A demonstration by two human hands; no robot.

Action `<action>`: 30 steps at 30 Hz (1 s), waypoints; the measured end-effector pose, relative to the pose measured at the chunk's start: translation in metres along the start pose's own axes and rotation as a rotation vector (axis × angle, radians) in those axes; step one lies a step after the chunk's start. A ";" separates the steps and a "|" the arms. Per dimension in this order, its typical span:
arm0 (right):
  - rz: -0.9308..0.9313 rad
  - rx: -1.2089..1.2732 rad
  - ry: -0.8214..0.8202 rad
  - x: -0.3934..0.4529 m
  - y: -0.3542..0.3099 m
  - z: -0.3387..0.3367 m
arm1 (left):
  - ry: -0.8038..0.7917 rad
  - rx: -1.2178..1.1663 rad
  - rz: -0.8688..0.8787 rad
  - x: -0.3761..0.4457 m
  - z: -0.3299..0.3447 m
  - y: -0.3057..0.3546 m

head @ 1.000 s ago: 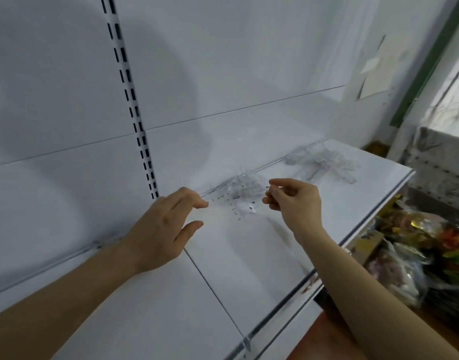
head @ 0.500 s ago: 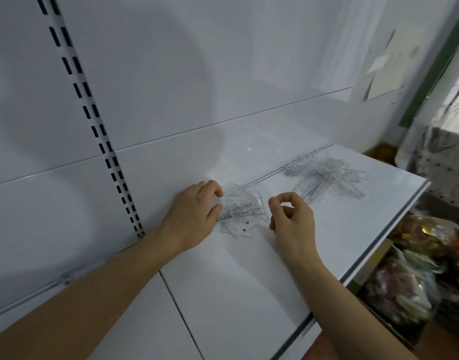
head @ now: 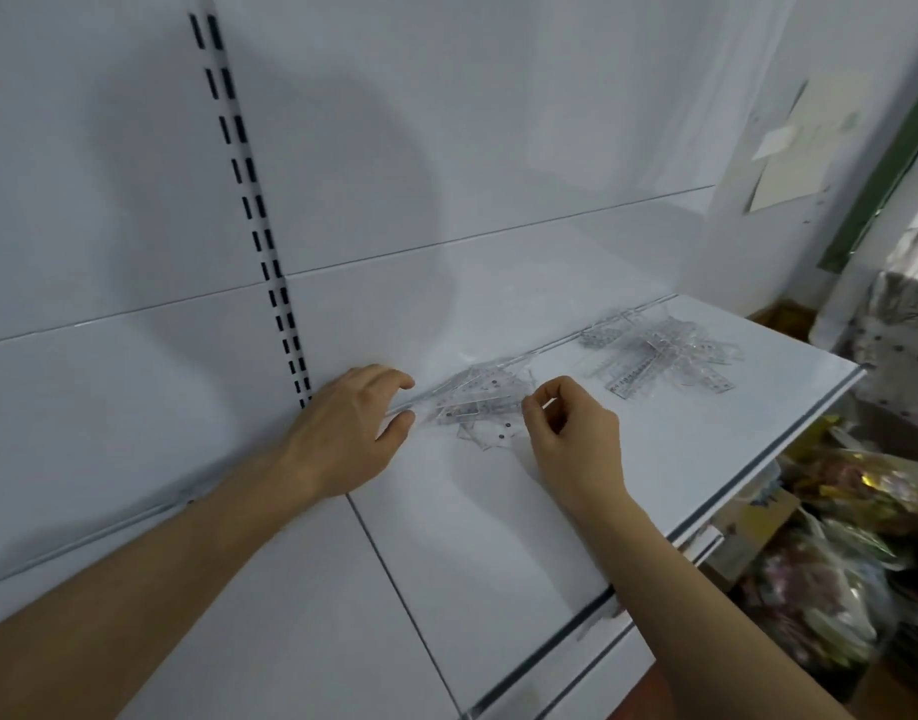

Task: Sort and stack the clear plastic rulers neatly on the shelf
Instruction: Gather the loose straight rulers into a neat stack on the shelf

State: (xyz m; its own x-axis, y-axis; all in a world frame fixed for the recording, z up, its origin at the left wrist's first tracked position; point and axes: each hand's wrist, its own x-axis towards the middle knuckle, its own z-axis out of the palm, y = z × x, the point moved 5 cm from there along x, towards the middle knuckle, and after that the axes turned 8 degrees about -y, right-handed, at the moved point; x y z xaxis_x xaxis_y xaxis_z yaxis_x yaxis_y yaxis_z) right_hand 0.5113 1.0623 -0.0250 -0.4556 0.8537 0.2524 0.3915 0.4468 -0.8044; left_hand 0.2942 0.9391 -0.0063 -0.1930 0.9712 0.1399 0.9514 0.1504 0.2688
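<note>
A small heap of clear plastic rulers [head: 480, 405] lies at the back of the white shelf [head: 498, 522], against the rear panel. My left hand [head: 350, 433] sits at the heap's left end, its thumb and fingers spread apart on either side of the ruler ends. My right hand [head: 576, 433] is at the heap's right end, fingers curled, thumb and forefinger pinching the edge of the rulers. A second, looser pile of clear rulers [head: 659, 356] lies farther right on the same shelf, crossed at odd angles.
A slotted upright [head: 259, 226] runs down the back panel just left of my left hand. The shelf's front edge [head: 758, 459] slants down to the left. Bags of colourful packaged goods [head: 836, 563] fill the space below right. Paper notes [head: 789, 148] hang on the wall.
Both hands moved from above the shelf down onto the near heap. Since half a second ago my left hand's thumb and fingers have spread apart at the heap's left end.
</note>
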 end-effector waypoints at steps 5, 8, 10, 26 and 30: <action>-0.272 -0.336 -0.161 -0.038 -0.031 0.004 | 0.014 0.008 -0.089 -0.069 -0.022 -0.014; -0.349 -0.464 -0.302 -0.070 -0.047 0.008 | 0.020 0.023 -0.103 -0.120 -0.037 -0.014; -0.412 -0.497 -0.341 -0.095 -0.064 0.012 | 0.017 0.064 -0.103 -0.158 -0.042 -0.018; -0.795 -0.277 -0.806 -0.281 -0.287 0.206 | 0.010 0.149 -0.705 -0.534 -0.118 -0.118; -0.916 -0.277 -0.904 -0.336 -0.352 0.273 | 0.103 0.161 -0.810 -0.629 -0.146 -0.156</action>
State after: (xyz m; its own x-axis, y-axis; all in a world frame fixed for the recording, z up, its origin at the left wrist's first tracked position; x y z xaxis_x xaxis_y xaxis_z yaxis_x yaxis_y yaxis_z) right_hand 0.3079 0.5450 0.0267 -0.9700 -0.2169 0.1102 -0.2426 0.8960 -0.3718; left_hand 0.2321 0.2782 0.0030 -0.8462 0.5305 0.0506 0.5299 0.8276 0.1850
